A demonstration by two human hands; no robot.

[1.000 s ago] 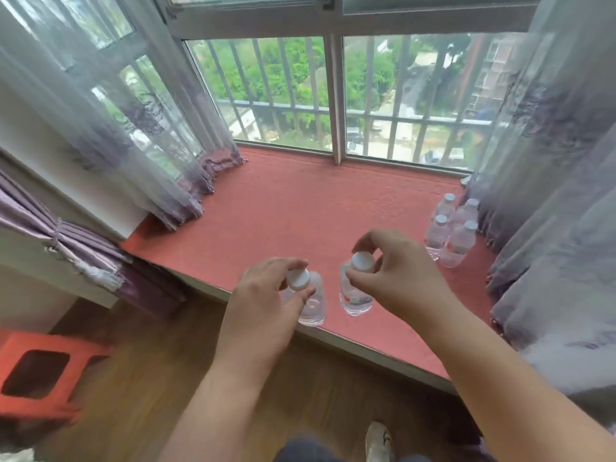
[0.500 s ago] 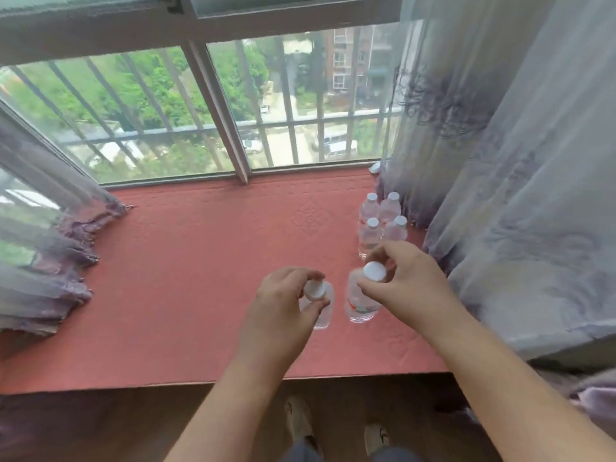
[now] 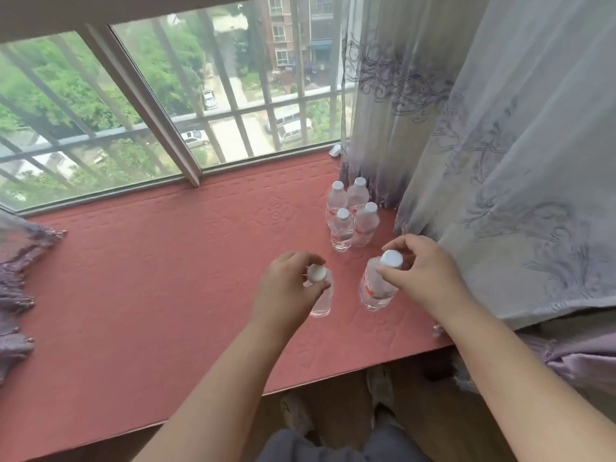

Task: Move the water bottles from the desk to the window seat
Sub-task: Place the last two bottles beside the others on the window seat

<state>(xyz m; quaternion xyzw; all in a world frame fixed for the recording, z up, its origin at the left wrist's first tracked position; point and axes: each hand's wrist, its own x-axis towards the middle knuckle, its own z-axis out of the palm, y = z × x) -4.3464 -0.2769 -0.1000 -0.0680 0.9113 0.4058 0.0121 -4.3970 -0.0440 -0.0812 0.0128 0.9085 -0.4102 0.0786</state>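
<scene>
My left hand point(image 3: 289, 288) pinches a clear water bottle point(image 3: 322, 300) by its white cap, above the red window seat point(image 3: 160, 268). My right hand point(image 3: 420, 274) grips a second clear bottle point(image 3: 375, 288) with a red label just under its white cap. Both bottles hang upright over the seat's right part; whether their bases touch the cushion I cannot tell. Beyond them, several water bottles point(image 3: 350, 215) with white caps stand in a tight cluster beside the curtain.
A grey patterned curtain point(image 3: 500, 155) hangs along the right, its hem close to my right hand. The window point(image 3: 160, 121) with bars runs behind the seat. Another curtain point(image 3: 16, 295) bunches at the left edge. The seat's front edge and wooden floor lie below my arms.
I have stepped closer and turned right. Both hands carried their bottles forward and to the right over the seat, nearer the standing cluster.
</scene>
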